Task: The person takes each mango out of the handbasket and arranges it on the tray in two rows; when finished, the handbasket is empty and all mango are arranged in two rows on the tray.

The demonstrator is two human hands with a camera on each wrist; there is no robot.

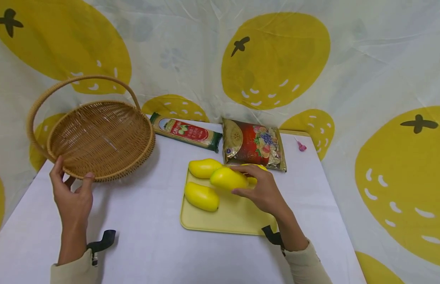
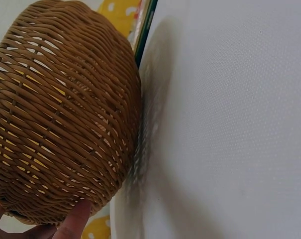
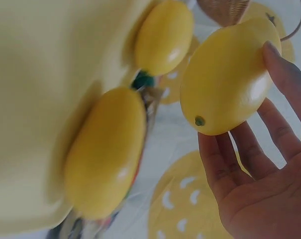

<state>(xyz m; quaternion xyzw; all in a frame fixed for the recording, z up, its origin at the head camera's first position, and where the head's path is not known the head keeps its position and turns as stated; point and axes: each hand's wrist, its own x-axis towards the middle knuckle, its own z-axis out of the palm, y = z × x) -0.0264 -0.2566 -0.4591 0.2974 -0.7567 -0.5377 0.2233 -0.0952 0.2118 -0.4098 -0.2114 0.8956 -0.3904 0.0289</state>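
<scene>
My left hand [image 1: 73, 197] grips the near rim of a round wicker basket [image 1: 102, 138] with a tall arched handle. The basket tilts so its hollow inside faces me; the left wrist view shows its woven underside [image 2: 65, 114] close beside the white table. My right hand [image 1: 260, 189] holds a yellow mango [image 1: 228, 178] between thumb and fingers, above a pale yellow tray [image 1: 237, 225]. In the right wrist view the held mango [image 3: 227, 79] is raised off the tray surface. Two mangoes [image 1: 202, 196] lie at the tray's left side, and another is partly hidden behind my right hand.
A pasta packet [image 1: 188, 132] lies behind the tray, toward the left. Next to it is a gold and red bag [image 1: 253, 144] with fruit printed on it. A small pink item [image 1: 300, 146] sits at the back right. A fruit-print curtain [image 1: 191, 59] hangs behind the table.
</scene>
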